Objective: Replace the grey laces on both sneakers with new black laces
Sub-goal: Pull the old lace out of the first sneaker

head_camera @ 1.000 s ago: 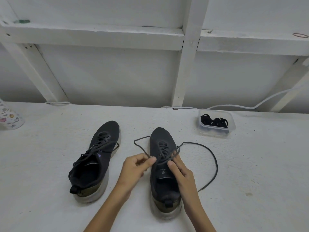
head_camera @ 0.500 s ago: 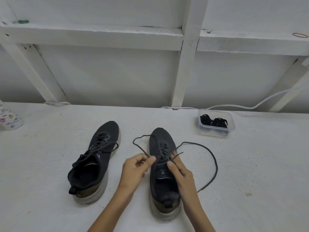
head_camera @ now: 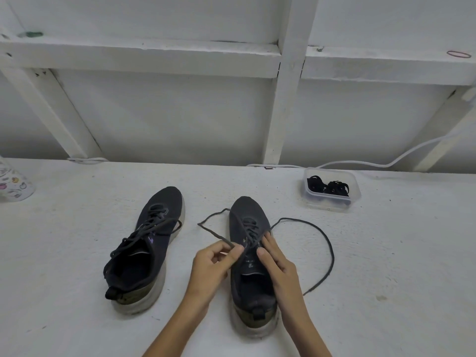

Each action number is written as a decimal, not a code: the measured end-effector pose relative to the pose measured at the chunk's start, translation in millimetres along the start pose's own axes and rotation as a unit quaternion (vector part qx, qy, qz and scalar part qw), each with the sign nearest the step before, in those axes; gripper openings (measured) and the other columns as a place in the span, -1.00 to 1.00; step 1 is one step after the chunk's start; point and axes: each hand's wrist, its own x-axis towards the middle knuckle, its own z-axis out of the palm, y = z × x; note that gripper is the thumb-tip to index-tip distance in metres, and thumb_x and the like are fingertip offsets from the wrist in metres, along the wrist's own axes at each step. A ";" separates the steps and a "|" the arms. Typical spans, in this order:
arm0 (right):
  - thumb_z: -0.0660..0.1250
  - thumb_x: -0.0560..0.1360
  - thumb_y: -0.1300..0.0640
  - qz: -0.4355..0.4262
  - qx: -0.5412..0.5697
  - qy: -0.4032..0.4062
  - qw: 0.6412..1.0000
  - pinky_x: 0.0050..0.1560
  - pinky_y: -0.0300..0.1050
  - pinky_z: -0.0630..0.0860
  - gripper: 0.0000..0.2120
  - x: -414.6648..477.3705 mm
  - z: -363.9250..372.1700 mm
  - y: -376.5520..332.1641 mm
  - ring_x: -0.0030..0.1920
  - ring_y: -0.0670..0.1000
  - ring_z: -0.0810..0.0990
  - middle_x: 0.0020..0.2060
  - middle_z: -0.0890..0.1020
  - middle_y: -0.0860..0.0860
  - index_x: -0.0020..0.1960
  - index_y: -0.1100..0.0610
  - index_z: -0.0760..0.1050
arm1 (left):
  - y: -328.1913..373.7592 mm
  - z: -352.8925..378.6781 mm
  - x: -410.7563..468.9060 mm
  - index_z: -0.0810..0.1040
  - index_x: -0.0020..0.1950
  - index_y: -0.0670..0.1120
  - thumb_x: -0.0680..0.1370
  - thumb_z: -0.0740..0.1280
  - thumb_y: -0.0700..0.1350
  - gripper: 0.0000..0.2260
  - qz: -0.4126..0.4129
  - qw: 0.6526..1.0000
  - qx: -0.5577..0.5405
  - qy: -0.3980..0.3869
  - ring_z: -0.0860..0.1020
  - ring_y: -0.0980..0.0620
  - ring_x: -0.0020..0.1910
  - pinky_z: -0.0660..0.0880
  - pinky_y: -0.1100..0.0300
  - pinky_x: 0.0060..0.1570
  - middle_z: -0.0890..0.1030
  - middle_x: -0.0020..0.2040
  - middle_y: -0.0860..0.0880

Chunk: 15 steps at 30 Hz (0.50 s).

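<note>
Two dark sneakers stand toes away from me on the white table. The left sneaker [head_camera: 148, 243] is laced with its grey lace lying loose across it. The right sneaker [head_camera: 251, 274] has its grey lace [head_camera: 322, 235] untied, one end looping far out to the right, the other bending out to the left. My left hand [head_camera: 213, 266] pinches the left strand beside the tongue. My right hand [head_camera: 277, 261] holds the lace at the eyelets, fingers on the shoe's upper. The new black laces [head_camera: 327, 188] lie bundled in a clear plastic tub [head_camera: 332, 202] at the back right.
A patterned cup [head_camera: 13, 181] stands at the far left edge. A white cable [head_camera: 360, 163] runs along the back of the table under the white wall frame. A rubber band [head_camera: 458, 54] lies on the upper ledge.
Both hands have stayed at the right sneaker's eyelets. The left strand's bend has shifted slightly as my left hand works it.
</note>
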 end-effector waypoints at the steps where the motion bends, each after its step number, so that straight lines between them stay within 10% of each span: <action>1: 0.36 0.52 0.02 0.003 0.000 0.001 1.000 0.50 -0.17 0.20 -0.62 0.3 0.1 -0.3 0.42 -0.30 0.30 0.40 0.43 -0.24 0.33 -0.15 0.50 | -0.6 -0.2 1.6 0.63 -0.19 -0.17 0.53 0.39 -0.15 -0.86 0.000 1.000 0.009 0.007 0.46 0.15 -0.36 0.33 0.35 -0.45 0.60 -0.32 -0.01; 10: 0.38 0.43 -0.11 0.003 -0.016 0.039 0.999 0.39 -0.23 0.33 -0.68 -3.8 0.1 -6.6 0.32 -0.31 0.43 0.28 0.54 -0.24 0.16 -0.15 0.63 | 3.4 -7.5 10.6 0.50 -0.24 -0.22 0.56 0.32 0.01 -0.67 -0.059 0.986 -0.120 0.097 0.46 0.10 -0.43 0.41 0.27 -0.45 0.56 -0.36 -0.06; 15: 0.43 0.49 0.11 -0.032 -0.089 0.066 0.993 0.14 -0.10 0.51 -0.89 5.3 -11.8 -11.5 0.06 -0.14 0.61 -0.07 0.69 -0.13 -0.13 -0.06 0.71 | -6.3 0.7 -7.0 0.65 0.01 -0.15 0.53 0.26 0.09 -0.66 0.001 0.995 -0.081 0.066 0.65 0.07 0.00 0.56 0.22 0.03 0.70 -0.03 -0.01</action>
